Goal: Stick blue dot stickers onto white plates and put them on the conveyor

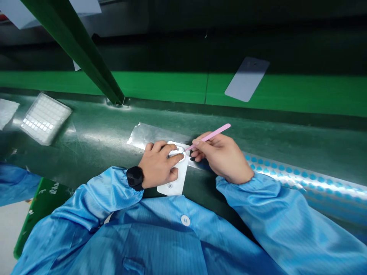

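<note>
A flat white rounded panel lies on the green bench, with a small dark round mark near its lower end. On its upper part is a white oval piece, partly hidden by fingers. My left hand rests over the panel, fingers spread and their tips at the oval piece. In a pinch, my right hand holds pink tweezers, whose thin tip reaches the oval piece near my left fingertips. Whether the tip grips anything is too small to tell.
A clear strip lies behind the panel. Right of it runs a clear sheet with blue dots, partly under my sleeve. A tray of small white pieces sits left of a green post. Another white card rests against the green ledge.
</note>
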`<state>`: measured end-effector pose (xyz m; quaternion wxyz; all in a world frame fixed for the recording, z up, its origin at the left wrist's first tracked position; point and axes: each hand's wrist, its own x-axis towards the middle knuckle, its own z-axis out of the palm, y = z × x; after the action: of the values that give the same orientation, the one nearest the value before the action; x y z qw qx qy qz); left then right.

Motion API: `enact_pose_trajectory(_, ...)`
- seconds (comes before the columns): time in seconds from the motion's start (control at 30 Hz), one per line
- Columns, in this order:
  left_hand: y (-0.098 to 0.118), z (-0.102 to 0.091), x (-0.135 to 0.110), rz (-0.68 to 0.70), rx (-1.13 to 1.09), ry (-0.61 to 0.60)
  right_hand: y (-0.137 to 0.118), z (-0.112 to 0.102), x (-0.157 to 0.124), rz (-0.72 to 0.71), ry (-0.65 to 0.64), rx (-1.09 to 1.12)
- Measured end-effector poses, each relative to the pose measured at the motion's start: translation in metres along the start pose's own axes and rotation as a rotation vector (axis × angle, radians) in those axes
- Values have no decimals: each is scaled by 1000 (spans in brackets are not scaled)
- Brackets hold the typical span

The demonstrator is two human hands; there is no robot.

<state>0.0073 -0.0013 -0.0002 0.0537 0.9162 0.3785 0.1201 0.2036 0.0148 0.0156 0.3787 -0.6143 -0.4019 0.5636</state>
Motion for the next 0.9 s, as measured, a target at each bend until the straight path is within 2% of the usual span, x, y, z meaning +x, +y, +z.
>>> enact_pose_trajectory(0.13,1,0,0,-2,14,-1,2,-2,-2,-3,13,175)
enact_pose_trajectory(0.37,3,1,0,-9,18,14,6,-3,-1,-34,-9,178)
enact_pose_trajectory(0.6,10,-2,0,-45,49,-47,10,-4,1,-53,-32,182)
enact_pose_trajectory(0.9,11,2,0,-69,80,-30,10,-4,1,-58,-29,189)
